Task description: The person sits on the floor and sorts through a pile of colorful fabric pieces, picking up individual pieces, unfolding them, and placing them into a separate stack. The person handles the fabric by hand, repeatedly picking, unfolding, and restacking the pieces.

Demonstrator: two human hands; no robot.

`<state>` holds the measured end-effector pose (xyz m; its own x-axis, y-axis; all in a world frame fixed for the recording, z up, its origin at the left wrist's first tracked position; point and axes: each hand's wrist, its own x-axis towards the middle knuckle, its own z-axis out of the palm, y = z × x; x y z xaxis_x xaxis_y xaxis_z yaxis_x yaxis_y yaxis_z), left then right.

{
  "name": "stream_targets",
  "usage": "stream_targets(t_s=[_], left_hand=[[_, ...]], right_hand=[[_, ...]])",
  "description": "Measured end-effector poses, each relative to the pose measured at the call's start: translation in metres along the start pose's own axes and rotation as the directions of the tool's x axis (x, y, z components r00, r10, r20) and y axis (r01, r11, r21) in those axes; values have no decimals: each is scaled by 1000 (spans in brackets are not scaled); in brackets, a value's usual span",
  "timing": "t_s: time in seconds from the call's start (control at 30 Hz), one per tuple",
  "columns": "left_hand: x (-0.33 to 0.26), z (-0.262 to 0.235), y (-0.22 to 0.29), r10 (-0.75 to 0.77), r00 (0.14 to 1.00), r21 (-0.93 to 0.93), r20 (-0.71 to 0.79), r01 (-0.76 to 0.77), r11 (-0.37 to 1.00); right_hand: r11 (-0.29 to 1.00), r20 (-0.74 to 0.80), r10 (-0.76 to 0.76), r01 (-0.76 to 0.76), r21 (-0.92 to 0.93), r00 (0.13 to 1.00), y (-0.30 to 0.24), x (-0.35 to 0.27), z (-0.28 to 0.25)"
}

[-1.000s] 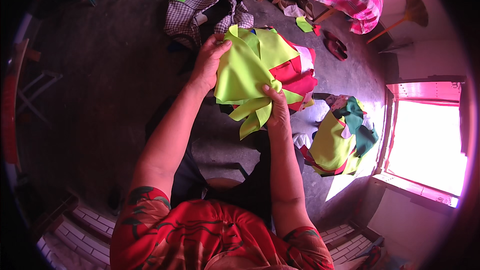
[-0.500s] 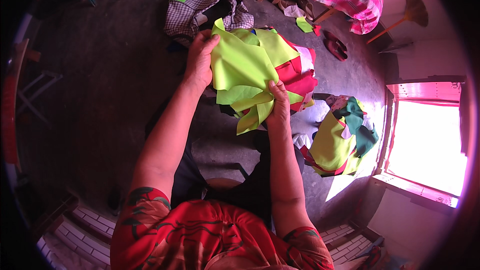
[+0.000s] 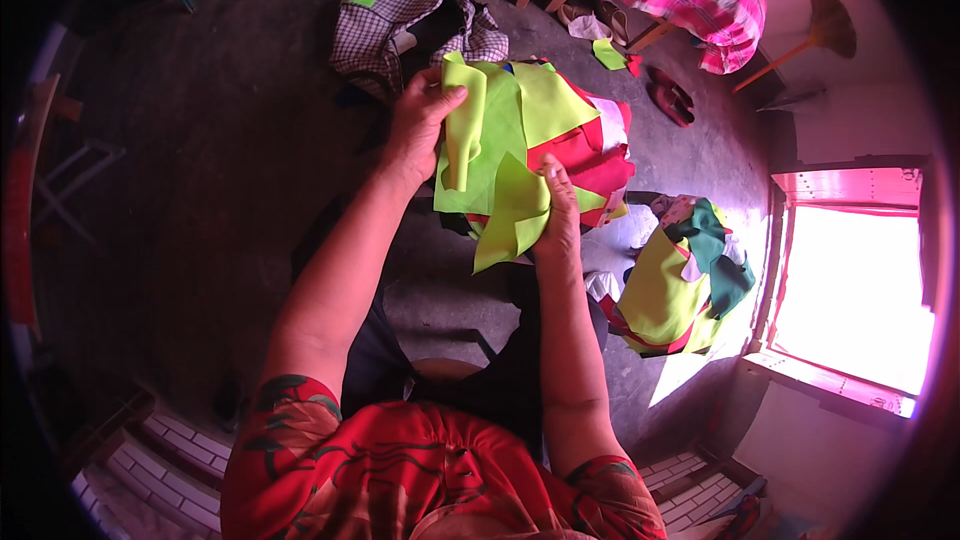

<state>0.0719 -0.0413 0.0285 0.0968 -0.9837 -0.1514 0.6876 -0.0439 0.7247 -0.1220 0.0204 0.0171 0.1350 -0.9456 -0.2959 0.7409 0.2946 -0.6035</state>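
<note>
Left hand [image 3: 418, 125] and right hand [image 3: 558, 210] grip lime fabric pieces [image 3: 495, 135], hiding red cloth [image 3: 590, 155].

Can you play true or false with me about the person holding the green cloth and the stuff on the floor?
1. Both hands hold yellow-green cloth pieces. True: the left hand grips the top left edge, and the right hand pinches a lower flap.
2. Red cloth lies under the green pieces. True.
3. The checked cloth is in the person's lap. False: it lies on the floor, beyond the hands.
4. The broom lies across the bed. False: it leans against the wall at the upper right.
5. A second cloth pile sits by the bright window. True.
</note>
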Motion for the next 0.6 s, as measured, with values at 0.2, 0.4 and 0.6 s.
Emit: stream_targets(t_s=[0.2,0.4,0.6], left_hand=[[-21,19,-18,-94,964,286,247,20,958],[-29,24,-21,-194,864,450,465,-42,892],[-29,24,-5,-238,862,288,447,113,951]], right_hand=[[992,89,36,-25,-126,995,7,-7,17],[980,63,6,6,-200,998,9,-2,8],[982,-16,-14,11,-188,1000,3,-4,17]])
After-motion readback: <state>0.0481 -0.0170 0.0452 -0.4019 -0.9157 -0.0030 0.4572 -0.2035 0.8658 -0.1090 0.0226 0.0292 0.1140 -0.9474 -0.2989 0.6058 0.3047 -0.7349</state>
